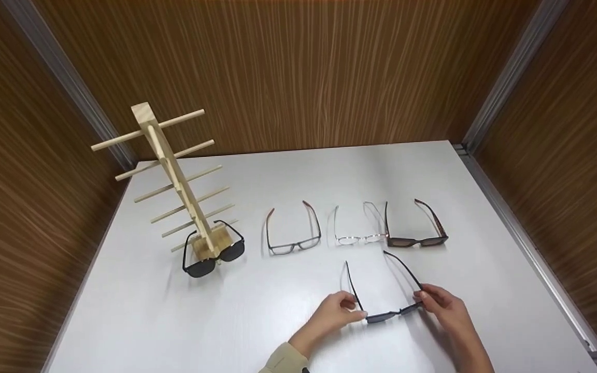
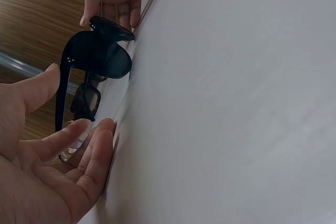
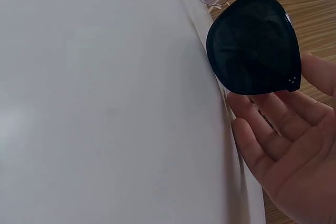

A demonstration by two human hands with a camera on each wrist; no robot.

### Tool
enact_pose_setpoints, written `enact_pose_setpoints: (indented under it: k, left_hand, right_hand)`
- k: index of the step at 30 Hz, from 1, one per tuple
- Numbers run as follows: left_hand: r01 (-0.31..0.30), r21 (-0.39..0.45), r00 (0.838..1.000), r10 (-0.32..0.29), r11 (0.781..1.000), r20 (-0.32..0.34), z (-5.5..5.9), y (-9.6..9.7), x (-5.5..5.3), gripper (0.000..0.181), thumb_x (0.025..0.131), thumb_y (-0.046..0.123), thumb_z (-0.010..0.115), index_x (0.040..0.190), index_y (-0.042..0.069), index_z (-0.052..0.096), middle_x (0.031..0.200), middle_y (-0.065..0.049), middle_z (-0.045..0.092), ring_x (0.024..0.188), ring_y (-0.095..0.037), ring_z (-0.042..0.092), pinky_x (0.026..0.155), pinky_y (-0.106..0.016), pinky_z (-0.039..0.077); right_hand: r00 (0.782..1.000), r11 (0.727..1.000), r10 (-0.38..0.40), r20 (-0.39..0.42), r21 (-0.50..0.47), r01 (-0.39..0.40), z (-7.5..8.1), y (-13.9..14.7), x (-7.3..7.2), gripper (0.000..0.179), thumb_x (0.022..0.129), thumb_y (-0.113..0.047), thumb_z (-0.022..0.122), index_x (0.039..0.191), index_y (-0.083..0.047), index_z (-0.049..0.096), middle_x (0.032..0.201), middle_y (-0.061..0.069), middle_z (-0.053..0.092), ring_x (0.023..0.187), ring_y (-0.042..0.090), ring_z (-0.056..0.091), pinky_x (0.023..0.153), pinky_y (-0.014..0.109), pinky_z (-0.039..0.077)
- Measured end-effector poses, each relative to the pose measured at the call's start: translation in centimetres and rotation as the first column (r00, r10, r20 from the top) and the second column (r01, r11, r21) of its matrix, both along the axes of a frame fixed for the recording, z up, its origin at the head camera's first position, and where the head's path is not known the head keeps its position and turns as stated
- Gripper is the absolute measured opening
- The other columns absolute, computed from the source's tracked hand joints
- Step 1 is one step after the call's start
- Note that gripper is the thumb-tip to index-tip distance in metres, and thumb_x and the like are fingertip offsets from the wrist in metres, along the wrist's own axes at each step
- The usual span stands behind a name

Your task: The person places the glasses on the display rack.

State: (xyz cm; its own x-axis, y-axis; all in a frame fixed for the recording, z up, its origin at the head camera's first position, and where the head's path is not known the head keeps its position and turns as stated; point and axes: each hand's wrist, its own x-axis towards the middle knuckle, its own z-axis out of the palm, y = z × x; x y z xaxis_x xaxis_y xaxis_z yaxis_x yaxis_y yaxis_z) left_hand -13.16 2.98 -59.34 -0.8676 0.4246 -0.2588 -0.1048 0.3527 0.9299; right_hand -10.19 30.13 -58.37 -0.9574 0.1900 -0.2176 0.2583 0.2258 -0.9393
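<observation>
Both hands are at a pair of black sunglasses (image 1: pixel 383 317), held close over the front of the white table with the temples pointing away. My left hand (image 1: pixel 333 314) has thumb and fingers around the left temple by the hinge; in the left wrist view the thumb tip meets the black frame (image 2: pixel 84 51). On the other side, my right hand (image 1: pixel 446 308) pinches the right corner, thumb outside and fingers behind the temple. The right wrist view shows the dark lens (image 3: pixel 254 48) beside that thumb, with small silver dots at its corner.
A wooden glasses rack (image 1: pixel 174 173) with several pegs stands at the left, black sunglasses (image 1: pixel 202 268) at its base. Behind the hands lie dark-framed eyeglasses (image 1: pixel 294 246), thin wire eyeglasses (image 1: pixel 349 240) and tortoiseshell sunglasses (image 1: pixel 416 242). Wood-grain panels (image 1: pixel 298 72) surround the table (image 1: pixel 138 321).
</observation>
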Motion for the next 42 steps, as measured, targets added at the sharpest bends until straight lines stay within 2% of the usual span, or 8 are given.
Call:
enact_pose_setpoints:
  k: [4,9,14,18,22,28,35,42]
  left_hand:
    - [0.008,0.003,1.0,-0.008,1.0,-0.008,-0.1,0.1,0.2,0.035,0.079,0.031,0.075,0.102,0.008,0.062,0.092,0.002,0.06,0.083,-0.011,0.057,0.073,-0.03,0.049]
    - [0.007,0.038,1.0,-0.006,0.999,-0.014,-0.1,0.3,0.3,0.038,0.078,0.029,0.075,0.105,0.006,0.062,0.09,0.003,0.059,0.08,-0.01,0.057,0.072,-0.028,0.049]
    - [0.011,0.077,1.0,-0.009,0.997,-0.019,0.0,0.3,0.3,0.042,0.077,0.025,0.076,0.109,0.004,0.059,0.088,0.002,0.059,0.078,-0.01,0.056,0.07,-0.027,0.048]
    - [0.016,0.09,1.0,-0.014,0.996,-0.018,0.0,0.1,0.3,0.044,0.075,0.023,0.078,0.11,0.005,0.057,0.086,0.001,0.06,0.076,-0.009,0.056,0.068,-0.027,0.048]
    - [0.017,0.122,1.0,-0.014,0.992,-0.02,-0.1,0.0,0.4,0.046,0.075,0.02,0.078,0.112,0.003,0.056,0.084,0.002,0.06,0.072,-0.009,0.057,0.064,-0.025,0.048]
    - [-0.012,0.192,1.0,0.016,0.981,-0.02,-0.1,-0.1,0.5,0.043,0.079,0.017,0.075,0.113,0.0,0.054,0.079,0.001,0.061,0.065,-0.009,0.057,0.057,-0.023,0.047]
    - [-0.043,0.183,0.998,0.051,0.982,-0.038,0.1,-0.6,0.2,0.043,0.08,0.022,0.074,0.113,0.0,0.057,0.079,0.0,0.06,0.068,-0.01,0.058,0.06,-0.025,0.05]
    - [-0.078,0.203,0.996,0.086,0.976,-0.029,0.6,-1.5,-0.2,0.045,0.083,0.025,0.07,0.117,-0.002,0.055,0.084,-0.002,0.058,0.072,-0.011,0.06,0.06,-0.027,0.052]
  right_hand:
    - [1.0,0.999,0.014,0.025,0.029,-0.014,-0.1,0.1,0.1,0.044,0.093,-0.021,0.059,0.121,0.012,0.052,0.105,0.015,0.066,0.089,0.003,0.061,0.079,0.019,0.048]
    - [0.999,1.0,0.009,0.032,-0.002,-0.009,-0.2,0.2,0.1,0.039,0.09,-0.023,0.063,0.112,0.009,0.059,0.102,0.014,0.067,0.091,0.007,0.061,0.08,0.021,0.047]
    - [1.0,0.999,-0.003,-0.013,-0.036,0.003,-0.5,0.2,0.0,0.03,0.091,-0.015,0.06,0.11,0.009,0.058,0.1,0.015,0.067,0.088,0.009,0.063,0.077,0.023,0.048]
    - [0.999,1.0,0.001,-0.044,0.002,-0.001,-0.6,0.0,-0.2,0.026,0.093,-0.011,0.057,0.109,0.009,0.057,0.099,0.016,0.067,0.083,0.01,0.064,0.073,0.025,0.049]
    - [0.999,1.0,-0.008,-0.036,0.025,0.009,-0.7,-0.2,-0.3,0.026,0.093,-0.012,0.058,0.108,0.008,0.058,0.098,0.015,0.067,0.081,0.009,0.064,0.072,0.024,0.048]
    - [1.0,1.0,-0.017,-0.021,-0.025,0.016,-0.6,-0.7,-0.3,0.027,0.092,-0.013,0.059,0.108,0.009,0.056,0.098,0.015,0.067,0.082,0.014,0.066,0.073,0.025,0.048]
    - [0.999,0.998,-0.031,-0.04,-0.061,0.029,-0.4,-1.4,-0.3,0.026,0.09,-0.011,0.061,0.106,0.01,0.057,0.095,0.015,0.067,0.082,0.019,0.065,0.07,0.027,0.051]
    - [0.998,0.994,-0.046,-0.037,-0.097,0.042,0.3,-2.5,-0.7,0.029,0.089,-0.013,0.064,0.107,0.009,0.057,0.098,0.014,0.066,0.085,0.02,0.064,0.071,0.031,0.052]
